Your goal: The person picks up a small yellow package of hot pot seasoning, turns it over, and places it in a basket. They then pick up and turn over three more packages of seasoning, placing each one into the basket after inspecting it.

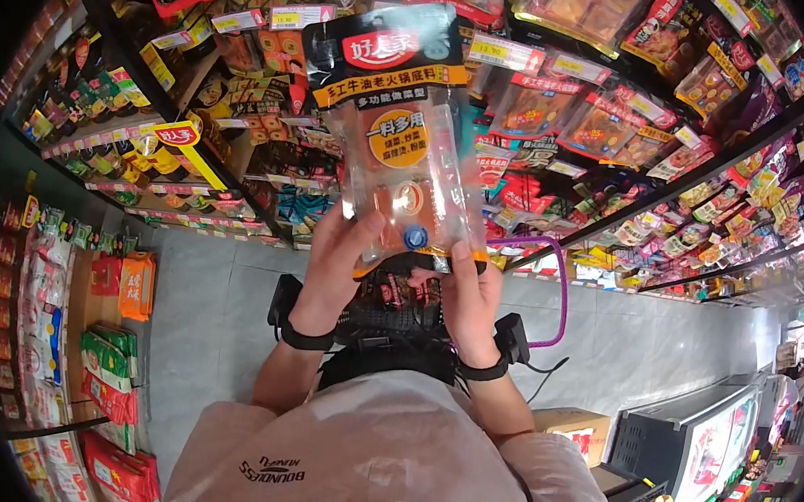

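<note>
Both hands hold a clear plastic packet of hotpot base upright in front of the shelves. It has a black and orange printed top, an orange round label and a reddish block showing through the lower part. My left hand grips its lower left side, thumb on the front. My right hand pinches the lower right corner with the thumb on the front. Below the packet, partly hidden by it and my hands, is a dark basket with red-and-black packets inside.
Ahead, shelves hold several hanging seasoning packets above price tags. Bottles and jars line the left shelves. A purple handle-like loop stands right of my hands. A cardboard box and a glass-fronted cooler are at lower right.
</note>
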### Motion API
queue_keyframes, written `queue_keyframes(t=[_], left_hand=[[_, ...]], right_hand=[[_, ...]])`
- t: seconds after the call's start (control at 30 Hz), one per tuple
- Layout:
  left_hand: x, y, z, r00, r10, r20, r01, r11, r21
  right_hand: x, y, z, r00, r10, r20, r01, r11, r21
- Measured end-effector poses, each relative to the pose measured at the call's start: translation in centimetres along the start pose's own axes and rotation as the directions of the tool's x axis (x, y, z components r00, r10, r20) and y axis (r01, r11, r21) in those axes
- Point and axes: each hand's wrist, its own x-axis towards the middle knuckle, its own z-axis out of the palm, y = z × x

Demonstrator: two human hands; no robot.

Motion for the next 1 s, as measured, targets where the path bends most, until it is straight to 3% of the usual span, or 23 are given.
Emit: queue_keyframes(t=[0.27, 0.47, 0.77, 1.0], left_hand=[[0.4, -0.2, -0.1, 0.999, -0.032, -0.021, 0.03, 0.997, -0.074], [0.3, -0.1, -0.5, 0.999, -0.011, 0.048, 0.012, 1.0, -0.026], [0.3, -0.5, -0.5, 0.99, 0.058, 0.125, -0.066, 0.996, 0.063], [0.0, -1.2, -1.0, 0.983, 0.051, 0.177, -0.072, 0.991, 0.113]], right_hand=[[0.0, 0.2, -0.3, 0.999, -0.005, 0.044, 0.002, 0.998, 0.059], [-0.1, 0.1, -0.2, 0.998, -0.048, 0.05, 0.049, 0.998, -0.026], [0.1, -0.3, 0.1, 1.0, 0.017, 0.018, -0.015, 0.997, -0.072], [-0.3, 0.9, 0.4, 0.998, 0.059, -0.035, -0.057, 0.997, 0.047]])
